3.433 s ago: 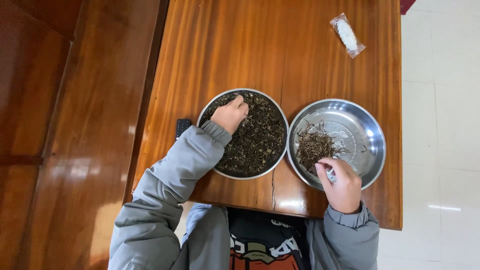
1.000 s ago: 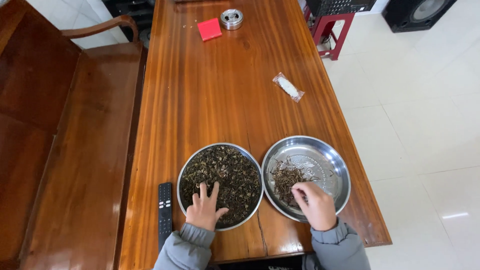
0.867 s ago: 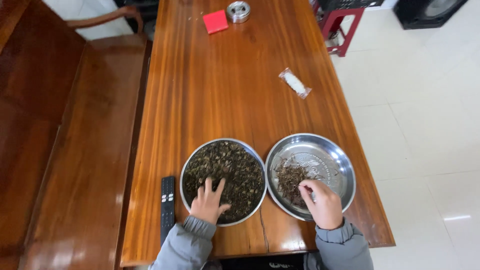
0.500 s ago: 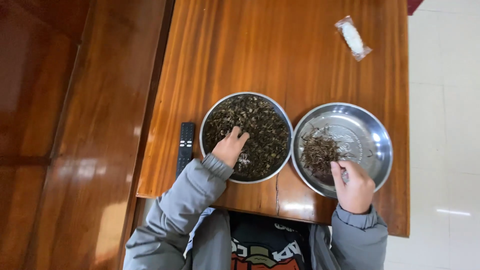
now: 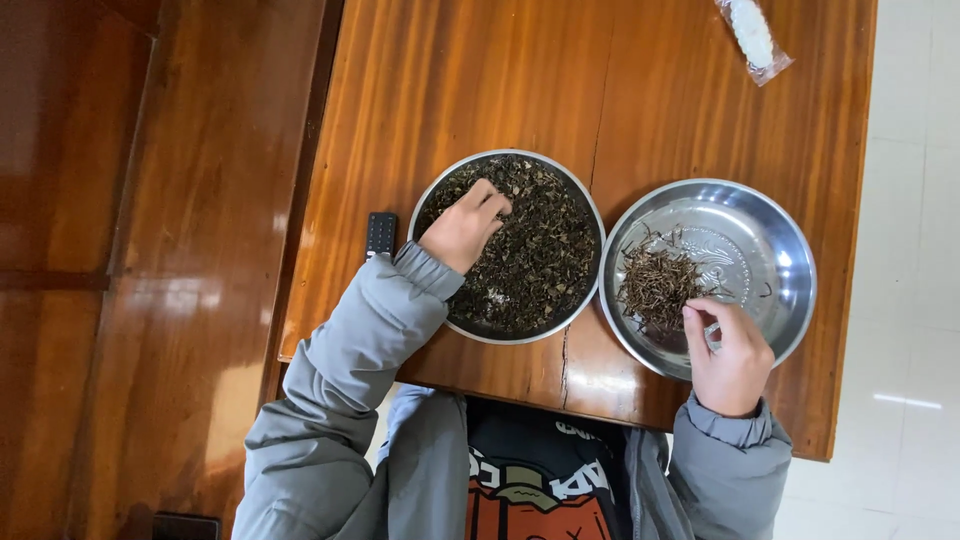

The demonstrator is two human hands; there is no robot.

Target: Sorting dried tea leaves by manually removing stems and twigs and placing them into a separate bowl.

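On the wooden desk two round steel dishes sit side by side, nearly touching. The left dish is filled almost to its rim with dark, crumpled dried leaves, and the left hand rests in it at the upper left part, its fingers curled together with the tips dug into the leaves; whether they pinch anything cannot be told, since the tips are buried. The right dish is mostly bare shiny metal, with only a small heap of thin brownish stems lying in its left half. The right hand lies over the near rim of that dish, just beside the heap, its fingers drawn together with thumb and forefinger close; a tiny piece may be held between them, but it is too small to be sure. Judged by the amounts, the sorting looks to be at an early stage: a little pile picked out, and a nearly full dish of leaves left to go through. A black remote control lies just left of the full dish, and a small clear wrapped packet lies well apart at the far right of the desk.
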